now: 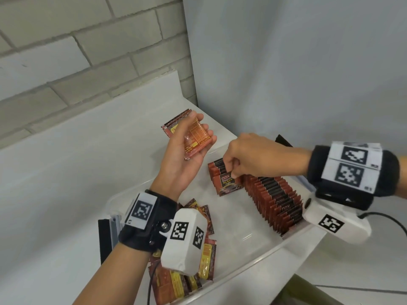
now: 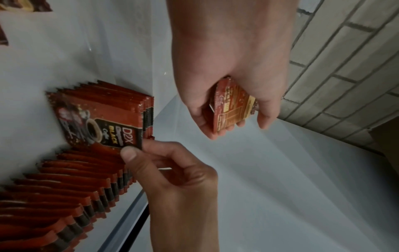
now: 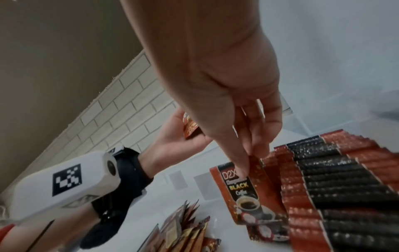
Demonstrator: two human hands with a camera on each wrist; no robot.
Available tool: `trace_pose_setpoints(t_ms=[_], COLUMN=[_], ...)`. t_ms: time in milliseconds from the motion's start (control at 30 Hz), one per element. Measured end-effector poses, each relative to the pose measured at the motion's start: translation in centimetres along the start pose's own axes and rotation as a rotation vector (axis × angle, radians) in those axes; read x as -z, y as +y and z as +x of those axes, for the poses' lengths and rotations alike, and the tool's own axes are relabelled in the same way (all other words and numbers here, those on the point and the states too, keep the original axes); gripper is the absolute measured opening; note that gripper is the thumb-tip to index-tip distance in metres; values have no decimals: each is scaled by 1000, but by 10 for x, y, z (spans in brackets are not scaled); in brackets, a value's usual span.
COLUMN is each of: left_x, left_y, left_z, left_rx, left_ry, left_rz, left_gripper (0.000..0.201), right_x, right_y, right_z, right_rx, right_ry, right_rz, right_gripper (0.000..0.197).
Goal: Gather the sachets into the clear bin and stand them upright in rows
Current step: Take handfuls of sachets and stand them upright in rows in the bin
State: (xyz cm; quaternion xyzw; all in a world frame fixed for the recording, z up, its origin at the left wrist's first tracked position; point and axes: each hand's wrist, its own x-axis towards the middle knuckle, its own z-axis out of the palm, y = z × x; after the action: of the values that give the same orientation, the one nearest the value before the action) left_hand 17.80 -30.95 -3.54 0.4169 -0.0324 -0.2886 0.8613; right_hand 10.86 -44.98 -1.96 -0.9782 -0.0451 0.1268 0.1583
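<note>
Already most of the sachets stand upright in a long row (image 1: 273,203) along the right side of the clear bin (image 1: 253,258), their dark top bands lined up one behind the other, and a second short row (image 1: 222,172) has been started at the far end. The front sachet (image 1: 229,183) of that short row, label facing out, is being set in place: the right hand (image 1: 259,157) pinches its top edge between thumb and forefinger, the other fingers curled in. The left hand (image 1: 187,155), palm up above the worktop (image 1: 66,172) beyond the bin, has its fingers closed round a small stack of sachets (image 1: 193,135) waiting their turn. What is left, I would judge, is that stack plus the loose heap (image 1: 198,271) lying flat and jumbled at the near left corner of the bin (partly hidden under the wrist camera, so I cannot count them). So the gathering looks finished, no sachets showing on the worktop itself, and the standing-up perhaps a little past halfway, with the second row barely begun.
</note>
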Motion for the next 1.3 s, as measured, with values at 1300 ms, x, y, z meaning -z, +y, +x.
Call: trace_pose_setpoints(t_ms=[1300], left_x=[5], left_y=[-6], left_z=[4], left_rx=[11], left_ry=[-46], left_rz=[57], left_gripper=[19], right_x=[20], right_y=[10], right_z=[1], right_rx=[-89], right_ry=[5], right_rz=[199], right_gripper=[6])
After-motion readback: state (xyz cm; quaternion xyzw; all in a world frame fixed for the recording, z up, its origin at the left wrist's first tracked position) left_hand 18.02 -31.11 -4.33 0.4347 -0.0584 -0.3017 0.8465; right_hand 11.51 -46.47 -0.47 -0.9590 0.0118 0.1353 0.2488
